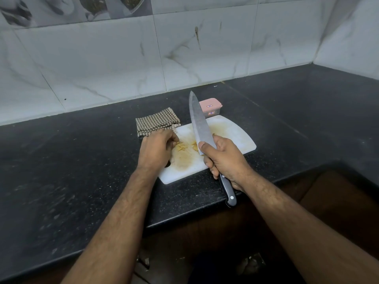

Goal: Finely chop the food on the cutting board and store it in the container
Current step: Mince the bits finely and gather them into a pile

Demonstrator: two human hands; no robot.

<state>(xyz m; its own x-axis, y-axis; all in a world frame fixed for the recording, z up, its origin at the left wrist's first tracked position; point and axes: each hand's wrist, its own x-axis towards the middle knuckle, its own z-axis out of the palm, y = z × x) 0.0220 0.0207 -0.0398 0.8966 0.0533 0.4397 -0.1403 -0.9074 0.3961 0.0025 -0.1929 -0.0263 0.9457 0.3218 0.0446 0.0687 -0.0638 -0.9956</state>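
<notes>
Black speckled stone makes up the bench [71, 171]. Nearest, the right hand [222, 155] is wrapped round a dark-handled knife [200, 126], blade raised and pointing away. The left hand [159, 147] rests on the stained white cutting board [231, 130], fingers curled onto pale yellow food [181, 147], thin slivers in small heaps. Beyond sit a checked cloth [155, 121] and a pink-lidded container [210, 106]; its labels are too small to read.

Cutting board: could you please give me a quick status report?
Right hand grips knife, blade raised. Left hand gathers food. Container closed behind board.
</notes>
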